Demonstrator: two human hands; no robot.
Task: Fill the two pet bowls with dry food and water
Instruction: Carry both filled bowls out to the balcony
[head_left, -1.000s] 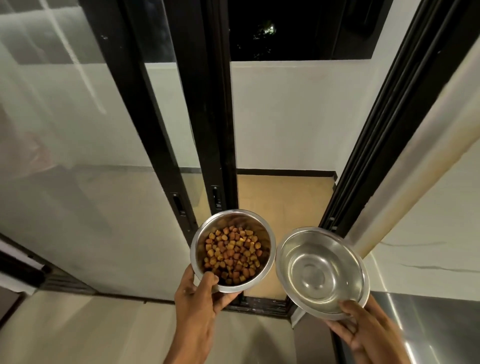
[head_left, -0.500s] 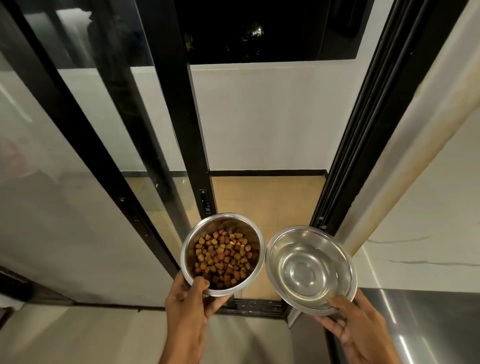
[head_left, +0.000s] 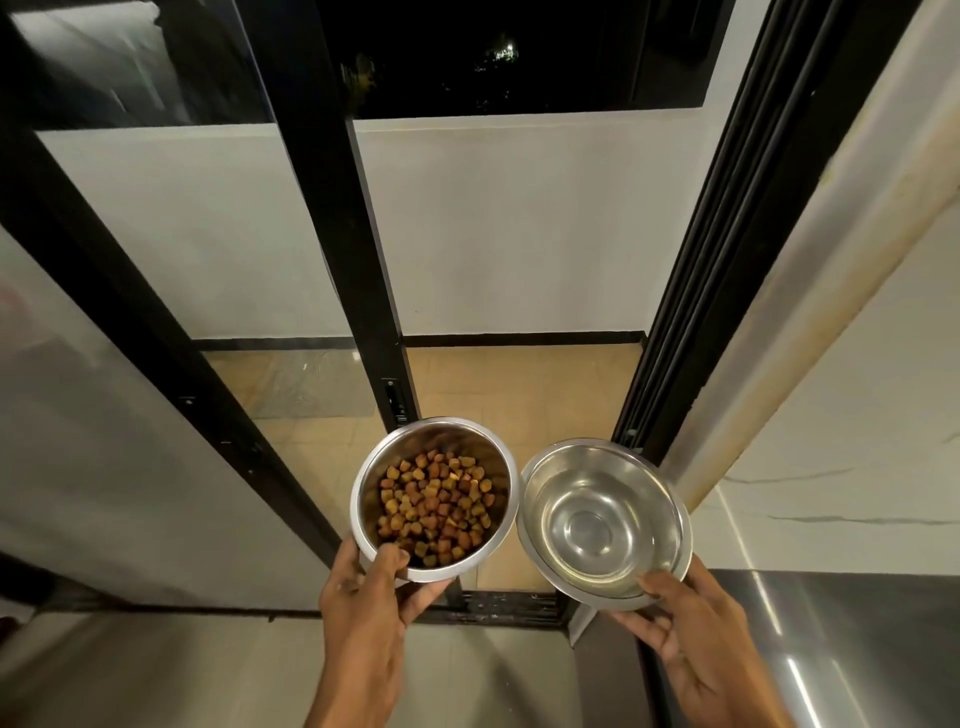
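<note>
the left hand (head_left: 363, 603) comes up from 6 o'clock and is closed around the near rim of the food bowl (head_left: 435, 500), thumb hooked over the edge and inside, fingers curled beneath. this steel bowl sits just left of the frame's lower centre and carries a layer of brown dry food (head_left: 436, 509) across its bottom. the right hand (head_left: 691, 639) enters from about 5 o'clock and grips the near rim of the water bowl (head_left: 602, 522), thumb lying on the inner edge, fingers spread under it. this wider, shallower steel bowl is tilted a little toward the camera and holds clear water (head_left: 597, 535) over its base. the two bowls are held in the air side by side, rims touching or all but touching; which cannot be told. behind them at 12 o'clock stands a black-framed sliding door (head_left: 358, 291), open on its right side onto a tan balcony floor (head_left: 519, 389) and a white parapet wall (head_left: 519, 223). pale floor tiles (head_left: 182, 670) lie below at 7 o'clock.
</note>
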